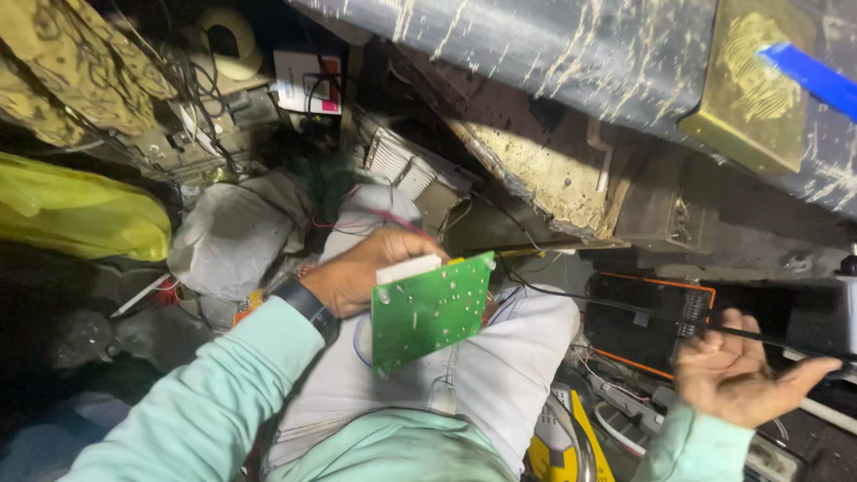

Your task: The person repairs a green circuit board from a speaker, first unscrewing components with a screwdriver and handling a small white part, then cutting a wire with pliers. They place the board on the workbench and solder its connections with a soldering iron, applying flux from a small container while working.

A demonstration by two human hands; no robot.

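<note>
We hold a green circuit board (431, 311) near the middle of the frame, resting over our lap. It is a flat rectangle, tilted, its solder side up: a matte green face speckled with small silvery dots, and a white block (some part mounted on it) showing along its upper edge. Our left hand (370, 270) is closed around the board's upper left corner, fingers curled behind it and the thumb on the edge; a dark wristband (308, 307) sits just below, at the end of a pale mint sleeve (214, 402).

At the lower right of the frame our right hand (745, 375) lies palm up, fingers loosely curled around a thin black rod or cable (768, 341) that crosses them; we cannot tell how firmly it grips.

Our trousers (500, 357) are light grey cloth, creased. Just right of them sits a black box with an orange rim (647, 326), and below that a yellow device (558, 442) with wires about it.

The place is cramped, dim and cluttered. Across the top runs a dark, scratched panel (553, 45) with a brass-coloured block (759, 85) and a blue strip (808, 76) at the upper right. At the left lie a yellow plastic bag (76, 214), a grey cloth bundle (232, 232) and tangled wires (192, 98).
</note>
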